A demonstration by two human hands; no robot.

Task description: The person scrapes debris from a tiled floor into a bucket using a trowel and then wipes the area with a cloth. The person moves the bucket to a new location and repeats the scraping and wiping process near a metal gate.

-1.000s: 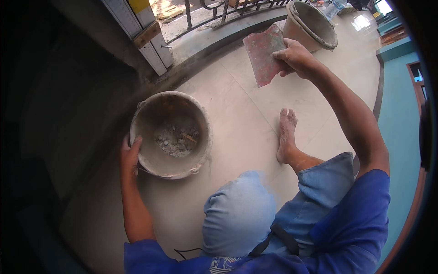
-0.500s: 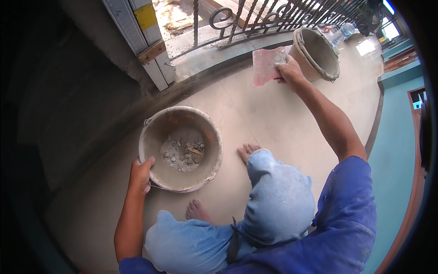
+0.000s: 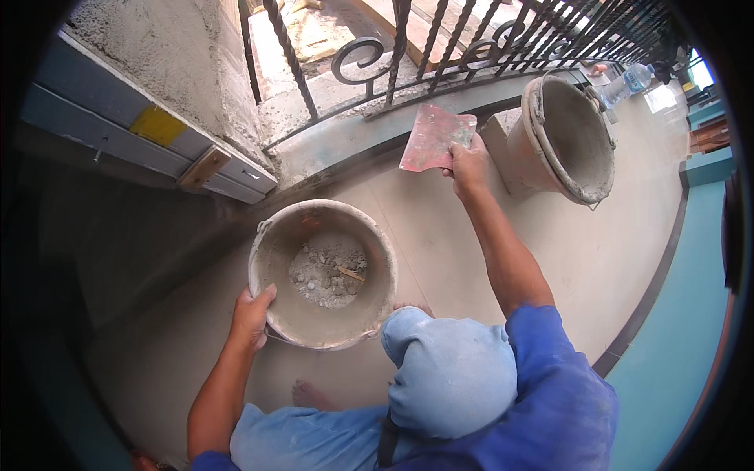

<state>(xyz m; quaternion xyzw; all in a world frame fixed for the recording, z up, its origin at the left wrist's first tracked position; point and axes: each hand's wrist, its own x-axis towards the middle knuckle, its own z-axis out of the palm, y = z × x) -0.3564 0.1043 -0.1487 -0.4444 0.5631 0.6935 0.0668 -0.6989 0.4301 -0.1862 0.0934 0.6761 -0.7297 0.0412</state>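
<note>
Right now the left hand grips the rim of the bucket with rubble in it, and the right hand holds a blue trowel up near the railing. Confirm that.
Not quite: the trowel is pinkish red, not blue, as the head view shows. The rest stands: the left hand grips the rim of the bucket with rubble in it, and the right hand holds the trowel up near the railing.

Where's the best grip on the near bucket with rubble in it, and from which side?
Probably the rim of the bucket, from above on the person's side. It stands upright and open, so the lip is free all round; the left hand already clamps that near edge. No clear bail handle shows, and the rubble sits low.
</note>
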